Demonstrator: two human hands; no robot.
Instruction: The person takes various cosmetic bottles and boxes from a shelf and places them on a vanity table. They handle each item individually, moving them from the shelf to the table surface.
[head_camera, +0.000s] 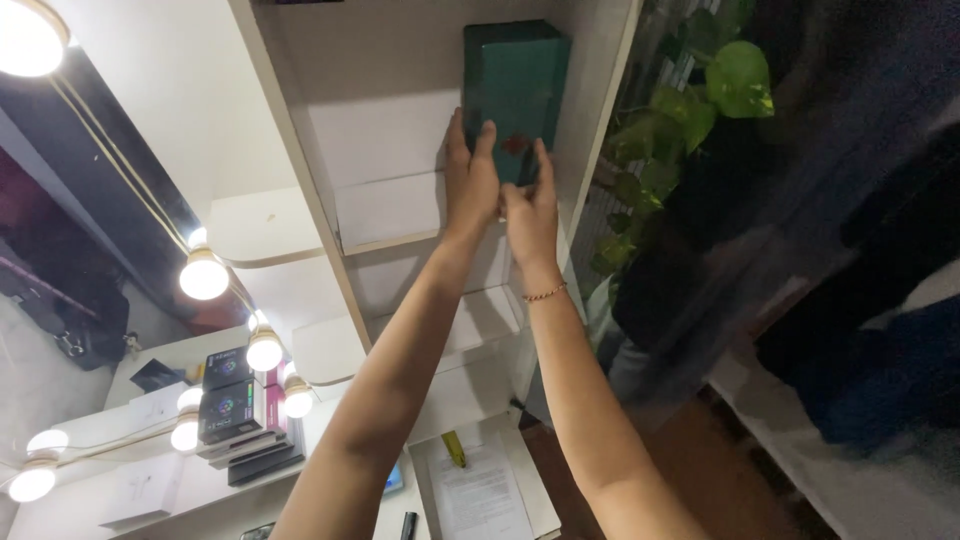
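A dark green box (515, 85) stands upright on a high white shelf (390, 215). Both of my arms reach up to it. My left hand (468, 180) presses flat against the box's lower left side, fingers pointing up. My right hand (530, 210), with a thin bracelet at the wrist, holds the box's lower front edge. The bottom of the box is hidden behind my fingers.
A white shelf unit with several tiers runs down the middle. A mirror with round lit bulbs (204, 274) is at the left, with stacked small boxes (232, 410) below. Papers (480, 490) lie on the low surface. A leafy green plant (700, 90) hangs at the right.
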